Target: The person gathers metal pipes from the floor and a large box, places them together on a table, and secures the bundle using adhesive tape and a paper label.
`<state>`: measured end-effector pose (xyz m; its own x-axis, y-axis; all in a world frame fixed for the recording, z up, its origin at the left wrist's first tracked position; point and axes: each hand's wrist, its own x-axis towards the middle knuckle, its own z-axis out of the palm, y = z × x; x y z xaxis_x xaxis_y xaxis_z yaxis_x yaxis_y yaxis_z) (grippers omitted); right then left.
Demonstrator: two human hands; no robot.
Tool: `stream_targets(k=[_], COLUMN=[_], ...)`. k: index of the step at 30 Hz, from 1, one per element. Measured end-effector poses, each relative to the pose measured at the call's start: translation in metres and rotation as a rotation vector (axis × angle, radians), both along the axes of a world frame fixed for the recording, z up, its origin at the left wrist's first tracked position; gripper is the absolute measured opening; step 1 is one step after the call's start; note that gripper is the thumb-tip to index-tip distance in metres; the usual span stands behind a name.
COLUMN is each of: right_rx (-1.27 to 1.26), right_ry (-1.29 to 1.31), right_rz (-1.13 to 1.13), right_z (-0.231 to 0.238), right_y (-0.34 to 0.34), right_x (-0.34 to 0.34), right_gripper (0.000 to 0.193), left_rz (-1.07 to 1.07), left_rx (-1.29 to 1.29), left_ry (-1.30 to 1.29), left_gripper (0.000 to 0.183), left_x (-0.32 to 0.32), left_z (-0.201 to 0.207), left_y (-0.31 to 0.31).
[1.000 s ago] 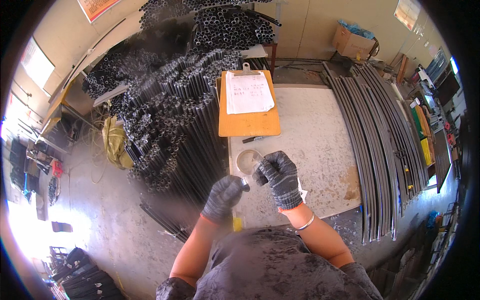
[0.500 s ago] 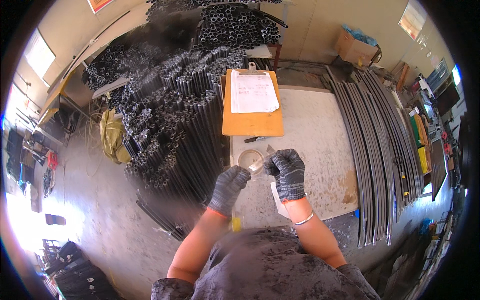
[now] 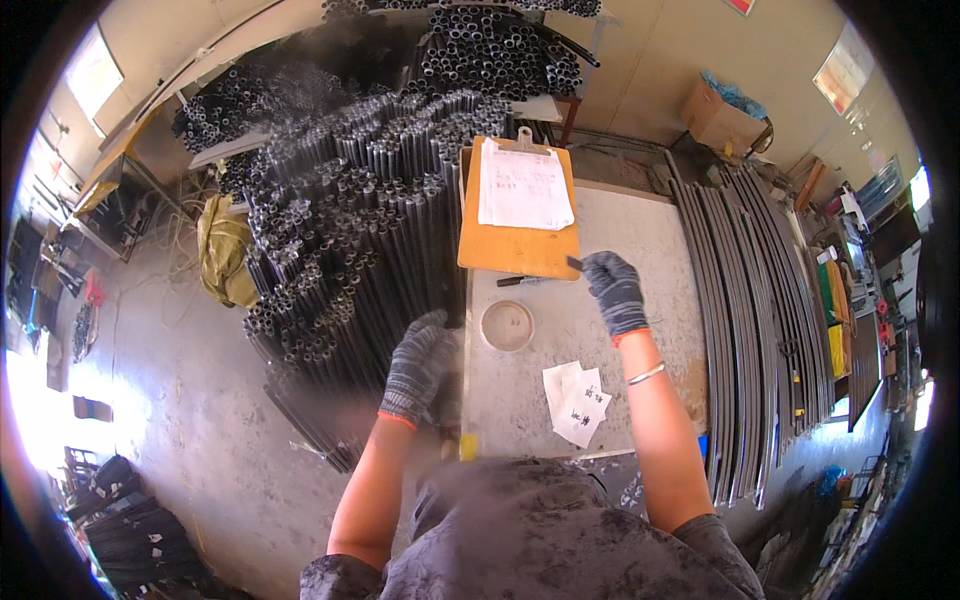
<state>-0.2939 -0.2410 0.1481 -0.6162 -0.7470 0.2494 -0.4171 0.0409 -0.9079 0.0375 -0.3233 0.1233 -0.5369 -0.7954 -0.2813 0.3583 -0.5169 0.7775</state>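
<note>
My right hand point(image 3: 613, 292), in a grey knitted glove with an orange cuff, pinches a small flat dark piece point(image 3: 574, 264), perhaps a blade, by the clipboard's lower right corner. My left hand point(image 3: 418, 368), gloved alike, has its fingers stretched forward at the table's left edge, against the dark metal tubes point(image 3: 395, 270); its fingertips are partly hard to make out. Between the hands a round tape roll point(image 3: 507, 326) lies flat on the table point(image 3: 650, 330). An orange-brown clipboard point(image 3: 520, 245) holds white written sheets point(image 3: 525, 187). Below it lies a black marker point(image 3: 518, 281).
Two white paper slips point(image 3: 580, 408) with handwriting lie near the table's front edge. Long dark bars point(image 3: 745, 330) run along the table's right side. Bundled tubes point(image 3: 490, 60) are stacked at the back. A yellowish sack point(image 3: 223, 250) stands left; a cardboard box point(image 3: 722, 112) sits far right.
My hands have parted: the left moved left to the tubes, the right forward and right with the dark piece. The clear strip between them no longer shows. The paper slips are uncovered.
</note>
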Motion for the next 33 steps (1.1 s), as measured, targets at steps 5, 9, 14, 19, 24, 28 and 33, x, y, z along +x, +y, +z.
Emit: stream_targets(k=[5, 9, 14, 19, 24, 28, 33], right_rx=[0.075, -0.012, 0.242, 0.113, 0.059, 0.1, -0.031], right_ry=[0.327, 0.341, -0.7, -0.917, -0.767, -0.26, -0.325], right_rz=[-0.072, -0.151, 0.609, 0.272, 0.229, 0.11, -0.385], right_z=[0.014, 0.052, 0.068, 0.071, 0.062, 0.051, 0.025], right_y=[-0.033, -0.017, 0.035, 0.037, 0.056, 0.081, 0.174], right_x=[0.036, 0.082, 0.162, 0.179, 0.16, 0.123, 0.038], right_gripper=[0.019, 0.024, 0.021, 0.019, 0.017, 0.01, 0.019], left_rz=[0.005, 0.039, -0.017, -0.029, -0.325, -0.399, -0.539], left_rx=[-0.648, -0.614, -0.7, -0.832, -0.621, -0.604, -0.423], left_ry=[-0.346, -0.298, -0.255, -0.472, -0.528, -0.543, -0.532], left_gripper=[0.007, 0.007, 0.006, 0.005, 0.013, 0.013, 0.014], left_x=[0.006, 0.015, -0.003, -0.018, -0.017, 0.01, 0.046], left_z=[0.074, 0.097, 0.104, 0.102, 0.1, 0.072, 0.053], left_y=[0.002, 0.016, 0.037, 0.056, 0.061, 0.054, 0.029])
